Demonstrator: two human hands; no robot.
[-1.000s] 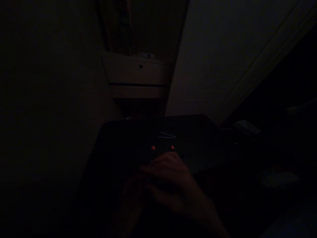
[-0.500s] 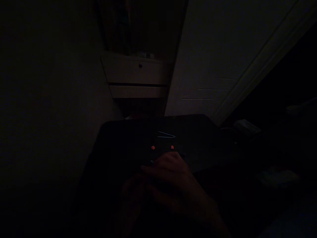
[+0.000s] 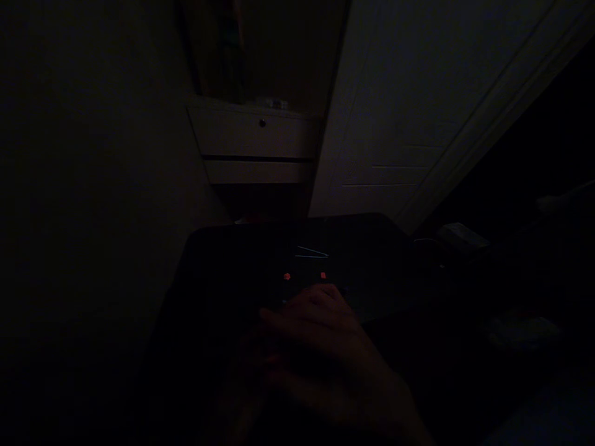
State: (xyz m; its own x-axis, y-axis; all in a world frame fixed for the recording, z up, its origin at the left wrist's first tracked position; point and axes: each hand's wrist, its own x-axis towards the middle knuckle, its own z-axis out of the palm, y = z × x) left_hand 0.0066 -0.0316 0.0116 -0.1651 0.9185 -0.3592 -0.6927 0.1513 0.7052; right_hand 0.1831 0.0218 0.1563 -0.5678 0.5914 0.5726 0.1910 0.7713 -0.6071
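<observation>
The scene is very dark. My right hand (image 3: 330, 328) is held over the near part of the dark table, its fingers curled toward my left hand. What it grips is lost in shadow. My left hand (image 3: 244, 371) is barely visible beside and below it, its fingers hidden in the dark. A faint reddish glint shows between the two hands. Just beyond them lie two small orange-red pieces, a rounded one (image 3: 287, 276) and a squarish one (image 3: 323, 275). Farther off, a thin pale V-shaped thing (image 3: 312, 255), resembling tweezers, lies with its point to the right.
The dark table (image 3: 223, 248) has rounded far corners. Behind it stand a pale cabinet with a drawer (image 3: 260, 136) and a panelled white door (image 3: 381, 136). At the right, a pale box (image 3: 462, 236) sits near a thin cable (image 3: 423, 240). Pale wall is on the left.
My hands have shifted only slightly, and my left hand is now darker. A reddish glint has appeared between them. The pieces on the table stay put.
</observation>
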